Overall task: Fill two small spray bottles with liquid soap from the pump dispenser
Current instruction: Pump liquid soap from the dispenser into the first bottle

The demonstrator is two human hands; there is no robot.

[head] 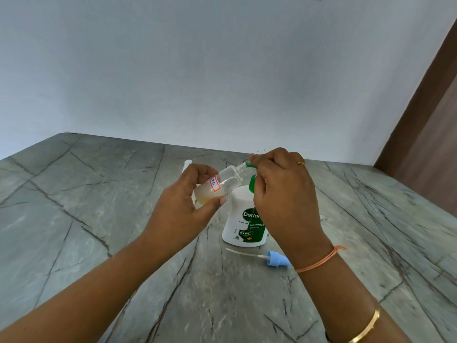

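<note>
So the left hand [178, 209] grips the spray bottle [230, 178], tilted over mid surface [99, 219], mouth at the pump dispenser [243, 219] nozzle. The right hand [284, 194] curls round the pump head. I'd press slowly and keep the mouth snug.

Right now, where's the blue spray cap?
Head view: the blue spray cap lies on its side on the counter, just nearer the camera than the soap dispenser, beside the right wrist, tube pointing left.
</note>
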